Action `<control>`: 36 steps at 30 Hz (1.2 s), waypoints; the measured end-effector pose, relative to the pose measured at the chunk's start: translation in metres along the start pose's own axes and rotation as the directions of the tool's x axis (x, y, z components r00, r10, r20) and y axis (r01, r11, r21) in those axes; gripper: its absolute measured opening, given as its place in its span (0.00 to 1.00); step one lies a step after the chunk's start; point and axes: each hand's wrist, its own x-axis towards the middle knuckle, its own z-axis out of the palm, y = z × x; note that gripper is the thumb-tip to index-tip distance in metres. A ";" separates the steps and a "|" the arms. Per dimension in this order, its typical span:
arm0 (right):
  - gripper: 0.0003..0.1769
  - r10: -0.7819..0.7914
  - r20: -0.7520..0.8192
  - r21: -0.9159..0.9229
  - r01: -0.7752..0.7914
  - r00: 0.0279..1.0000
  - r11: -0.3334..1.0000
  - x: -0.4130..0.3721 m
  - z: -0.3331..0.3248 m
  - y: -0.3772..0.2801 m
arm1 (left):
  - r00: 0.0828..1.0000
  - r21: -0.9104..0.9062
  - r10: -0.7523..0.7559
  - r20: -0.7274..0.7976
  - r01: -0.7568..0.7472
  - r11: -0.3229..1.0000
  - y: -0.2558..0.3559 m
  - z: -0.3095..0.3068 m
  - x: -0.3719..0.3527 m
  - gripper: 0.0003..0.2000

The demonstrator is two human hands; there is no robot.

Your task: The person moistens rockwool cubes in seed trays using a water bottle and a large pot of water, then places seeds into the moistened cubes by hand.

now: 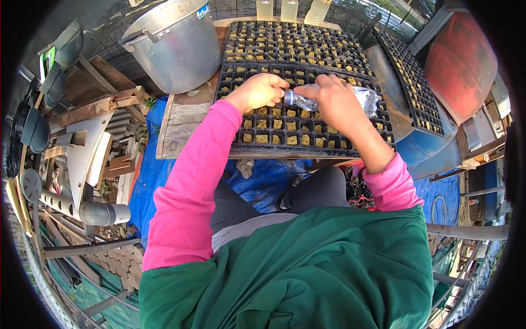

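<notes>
Weathered wooden table (189,118), blue tarp (150,164)

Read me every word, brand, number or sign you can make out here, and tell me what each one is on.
No text reads clearly.
Blue sticker near the rim of the big metal pot: pale lettering, too small and blurred to read.
Green-and-white piece at the far left: no lettering can be made out.
Plastic bottle in the right hand: no readable label shows.
</notes>
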 end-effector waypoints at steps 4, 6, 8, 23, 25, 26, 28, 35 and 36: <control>0.24 -0.017 0.005 0.007 0.017 1.000 1.000 0.006 0.002 -0.004 | 1.000 -0.011 0.019 -0.019 -0.019 1.000 0.000 -0.004 -0.008 0.17; 0.23 -0.023 0.004 0.011 0.023 1.000 1.000 0.008 0.002 -0.007 | 0.999 -0.012 0.016 -0.044 -0.016 1.000 0.000 -0.005 -0.012 0.17; 0.23 -0.032 -0.001 0.006 0.032 0.999 0.999 0.011 0.000 -0.010 | 0.997 -0.045 0.022 -0.079 -0.026 0.999 -0.001 -0.006 -0.013 0.16; 0.22 -0.112 -0.009 0.021 0.112 0.994 0.993 0.035 0.001 -0.033 | 0.989 -0.102 0.029 -0.147 -0.044 0.994 -0.016 -0.040 -0.033 0.16; 0.21 -0.120 -0.006 0.013 0.120 0.993 0.993 0.039 0.001 -0.036 | 0.991 -0.086 0.005 -0.135 -0.016 0.996 -0.015 -0.042 -0.037 0.17; 0.21 -0.129 -0.003 0.009 0.129 0.992 0.992 0.041 0.001 -0.038 | 0.984 -0.102 0.015 -0.176 -0.034 0.994 -0.015 -0.042 -0.040 0.16; 0.21 -0.140 -0.001 0.006 0.140 0.990 0.990 0.044 0.001 -0.042 | 0.975 -0.118 0.024 -0.219 -0.051 0.992 -0.017 -0.045 -0.042 0.16; 0.20 -0.174 -0.004 0.035 0.174 0.985 0.984 0.057 0.003 -0.057 | 0.966 -0.153 -0.016 -0.260 -0.024 0.988 -0.020 -0.057 -0.055 0.15; 0.20 -0.169 0.014 0.038 0.169 0.985 0.985 0.058 0.002 -0.060 | 0.959 -0.124 -0.012 -0.283 -0.024 0.992 -0.020 -0.058 -0.057 0.16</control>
